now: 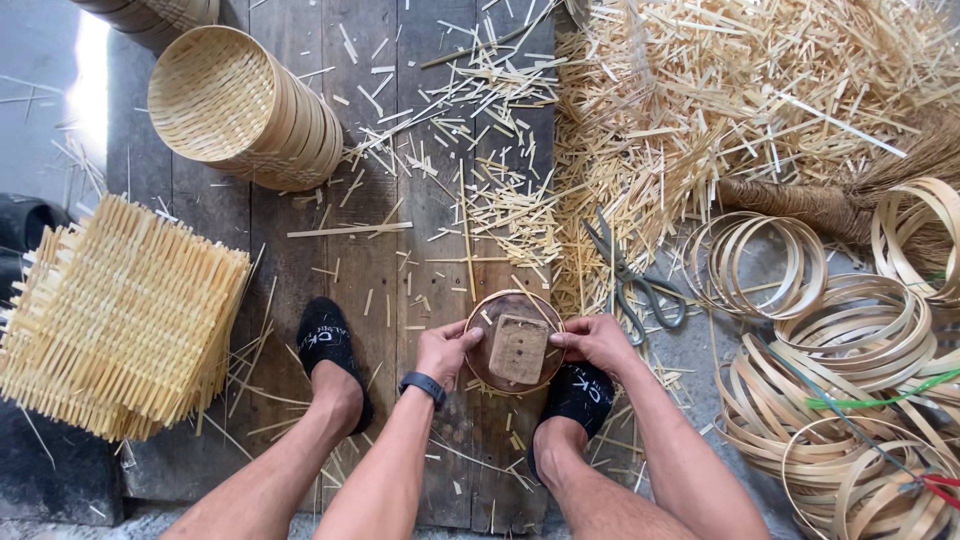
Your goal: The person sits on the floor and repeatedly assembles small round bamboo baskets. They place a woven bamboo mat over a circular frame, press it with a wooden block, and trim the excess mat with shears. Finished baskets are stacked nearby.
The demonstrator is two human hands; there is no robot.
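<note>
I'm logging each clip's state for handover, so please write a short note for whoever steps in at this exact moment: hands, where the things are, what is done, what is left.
Left hand: grips the left edge of the round wooden form, which has a bamboo ring around its rim.
Right hand: grips the right edge of the same form. A small wooden block sits on top of it.
Nearby: scissors lie to the right; loose bamboo rings are piled further right; square woven mats are stacked on the left; finished round trays are stacked at upper left.
Done: a stack of trays.
Left: many rings and mats remain unused.
</note>
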